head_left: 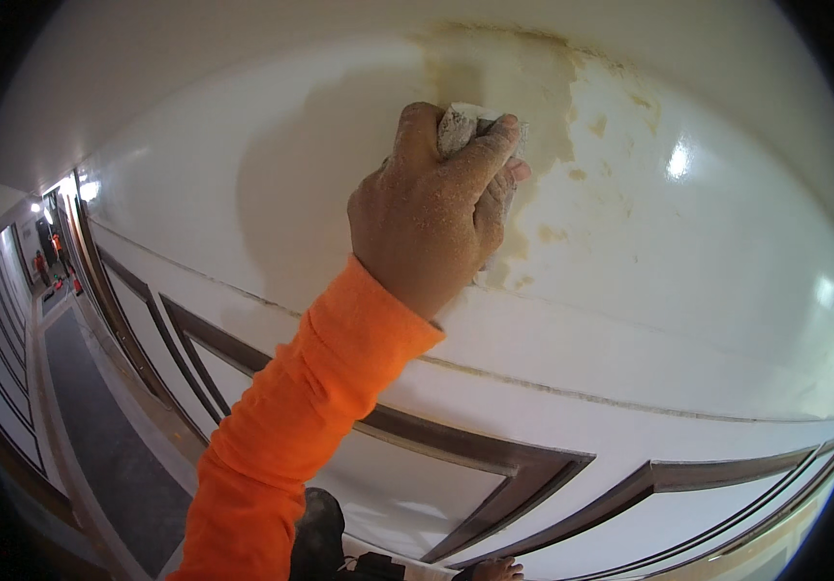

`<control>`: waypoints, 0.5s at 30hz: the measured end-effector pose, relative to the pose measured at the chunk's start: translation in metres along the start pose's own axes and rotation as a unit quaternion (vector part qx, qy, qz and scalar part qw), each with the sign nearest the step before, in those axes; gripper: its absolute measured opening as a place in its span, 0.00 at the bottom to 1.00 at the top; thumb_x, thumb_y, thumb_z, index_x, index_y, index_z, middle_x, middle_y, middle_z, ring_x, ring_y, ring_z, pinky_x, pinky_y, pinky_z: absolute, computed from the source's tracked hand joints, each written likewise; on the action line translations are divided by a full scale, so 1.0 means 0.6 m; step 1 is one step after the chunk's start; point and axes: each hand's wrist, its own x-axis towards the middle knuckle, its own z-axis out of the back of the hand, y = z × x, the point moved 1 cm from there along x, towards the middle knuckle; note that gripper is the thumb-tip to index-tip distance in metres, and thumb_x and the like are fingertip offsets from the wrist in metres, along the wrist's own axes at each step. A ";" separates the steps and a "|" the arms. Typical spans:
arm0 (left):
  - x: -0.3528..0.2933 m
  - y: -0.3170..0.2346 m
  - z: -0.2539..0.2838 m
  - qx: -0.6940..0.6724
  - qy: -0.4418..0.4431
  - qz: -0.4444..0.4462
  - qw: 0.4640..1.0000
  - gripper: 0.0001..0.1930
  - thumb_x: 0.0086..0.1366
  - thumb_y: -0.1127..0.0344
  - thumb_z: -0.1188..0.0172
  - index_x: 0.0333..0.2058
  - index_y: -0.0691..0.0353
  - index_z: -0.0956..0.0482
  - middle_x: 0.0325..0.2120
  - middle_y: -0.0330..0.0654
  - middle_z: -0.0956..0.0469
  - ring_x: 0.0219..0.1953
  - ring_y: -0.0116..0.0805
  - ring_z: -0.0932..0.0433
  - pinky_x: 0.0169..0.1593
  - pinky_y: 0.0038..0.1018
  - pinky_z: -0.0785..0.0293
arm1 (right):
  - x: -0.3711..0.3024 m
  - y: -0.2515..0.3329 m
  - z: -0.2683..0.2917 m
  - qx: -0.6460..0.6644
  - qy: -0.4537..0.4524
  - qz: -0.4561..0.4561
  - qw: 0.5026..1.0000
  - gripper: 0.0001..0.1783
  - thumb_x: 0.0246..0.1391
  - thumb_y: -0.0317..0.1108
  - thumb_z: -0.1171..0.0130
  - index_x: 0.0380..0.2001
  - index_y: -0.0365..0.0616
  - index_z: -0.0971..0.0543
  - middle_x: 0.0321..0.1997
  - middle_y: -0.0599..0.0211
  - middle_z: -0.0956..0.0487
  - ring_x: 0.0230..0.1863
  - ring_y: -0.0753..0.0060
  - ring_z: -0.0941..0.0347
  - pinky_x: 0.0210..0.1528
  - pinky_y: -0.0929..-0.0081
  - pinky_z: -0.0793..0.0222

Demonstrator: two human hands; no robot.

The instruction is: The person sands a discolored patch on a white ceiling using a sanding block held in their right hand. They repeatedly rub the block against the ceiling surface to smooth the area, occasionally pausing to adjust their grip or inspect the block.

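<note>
My left hand [427,198], dusty across its back and coming from an orange sleeve [310,373], presses against the upper white wall [330,126]. Its fingers are closed round a crumpled, whitish-grey folded sheet [460,126]. Whether that is sandpaper or cloth I cannot tell, as the hand covers most of it. Around and right of the hand, a yellow-beige patch [548,92] with ragged edges and small spots marks the glossy wall surface. My right hand is not to be seen.
Below, a thin ledge line [582,392] and dark-framed panels [494,450] run along the wall. To the left stretches a corridor with a grey floor strip [97,416] and distant people in orange [57,247]. A dark rounded shape [318,528] shows at the lower edge.
</note>
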 end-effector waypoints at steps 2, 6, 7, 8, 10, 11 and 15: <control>-0.027 -0.017 0.004 0.021 0.016 0.025 0.999 0.14 0.59 0.64 0.35 0.45 0.54 0.17 0.34 0.45 0.26 0.31 0.40 0.20 0.32 0.30 0.21 | 0.029 -0.034 -0.073 -0.011 -0.020 -0.016 1.000 0.44 0.58 0.60 0.54 0.68 0.41 0.47 0.67 0.32 0.45 0.65 0.26 0.47 0.58 0.29 0.42; -0.055 0.007 0.006 -0.010 0.007 0.029 1.000 0.14 0.59 0.64 0.35 0.44 0.56 0.18 0.33 0.46 0.26 0.31 0.42 0.21 0.33 0.32 0.22 | -0.011 0.005 0.024 0.014 0.027 -0.023 0.999 0.46 0.55 0.61 0.51 0.68 0.42 0.48 0.67 0.33 0.45 0.64 0.27 0.44 0.56 0.29 0.41; -0.033 0.006 0.007 0.004 -0.005 0.025 1.000 0.14 0.59 0.63 0.35 0.44 0.55 0.17 0.33 0.46 0.26 0.32 0.43 0.21 0.33 0.33 0.22 | -0.003 0.005 0.011 0.002 0.011 -0.028 1.000 0.45 0.55 0.61 0.50 0.67 0.42 0.45 0.67 0.33 0.43 0.63 0.27 0.43 0.55 0.29 0.40; 0.003 0.004 0.008 0.019 -0.016 0.022 0.999 0.14 0.59 0.63 0.35 0.44 0.55 0.17 0.33 0.46 0.26 0.32 0.43 0.21 0.34 0.33 0.22 | 0.006 0.006 -0.002 -0.011 -0.005 -0.032 0.999 0.45 0.55 0.61 0.50 0.67 0.43 0.43 0.66 0.33 0.42 0.61 0.26 0.41 0.53 0.28 0.38; 0.033 0.012 -0.004 0.010 -0.061 -0.007 0.998 0.14 0.58 0.63 0.34 0.43 0.55 0.17 0.32 0.46 0.26 0.32 0.43 0.21 0.34 0.33 0.23 | 0.021 -0.015 -0.056 -0.040 -0.081 -0.003 0.996 0.42 0.55 0.60 0.50 0.64 0.42 0.39 0.65 0.34 0.40 0.60 0.27 0.38 0.51 0.29 0.36; 0.012 0.009 -0.010 0.008 -0.050 0.003 0.999 0.13 0.58 0.63 0.34 0.43 0.56 0.17 0.32 0.46 0.26 0.31 0.43 0.21 0.33 0.33 0.23 | 0.024 -0.024 -0.082 -0.054 -0.115 0.010 0.992 0.40 0.55 0.60 0.50 0.63 0.42 0.36 0.65 0.35 0.39 0.59 0.27 0.37 0.50 0.29 0.35; -0.049 0.009 0.002 -0.005 -0.018 0.017 1.000 0.13 0.58 0.63 0.34 0.42 0.56 0.17 0.32 0.46 0.25 0.30 0.43 0.22 0.32 0.33 0.23 | 0.035 -0.054 -0.133 -0.230 -0.239 0.124 0.935 0.38 0.56 0.59 0.52 0.63 0.45 0.34 0.66 0.38 0.39 0.59 0.27 0.38 0.50 0.29 0.36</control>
